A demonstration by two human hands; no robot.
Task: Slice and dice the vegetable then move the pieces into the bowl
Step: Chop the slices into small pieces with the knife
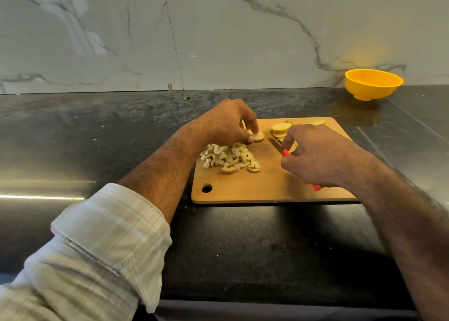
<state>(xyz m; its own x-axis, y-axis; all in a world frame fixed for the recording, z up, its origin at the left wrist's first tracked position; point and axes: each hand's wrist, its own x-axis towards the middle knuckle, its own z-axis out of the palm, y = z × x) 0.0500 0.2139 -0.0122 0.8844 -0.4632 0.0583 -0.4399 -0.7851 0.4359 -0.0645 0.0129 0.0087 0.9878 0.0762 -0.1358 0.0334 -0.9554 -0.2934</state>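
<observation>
Two bare hands over a rectangular wooden cutting board (267, 187) on a dark stone tabletop (121, 131).

Left hand (227, 122) pinching a round pale vegetable slice (258, 136) flat on the board's far middle; right hand (315, 154) curled round a red-handled knife (286, 152), blade hidden. Pile of diced pale vegetable pieces (229, 159) just near of the left hand; stack of uncut round slices (280, 129) at far right of the board. Round yellow plastic bowl (373, 84) well apart, far right by the marble wall (218, 29).
</observation>
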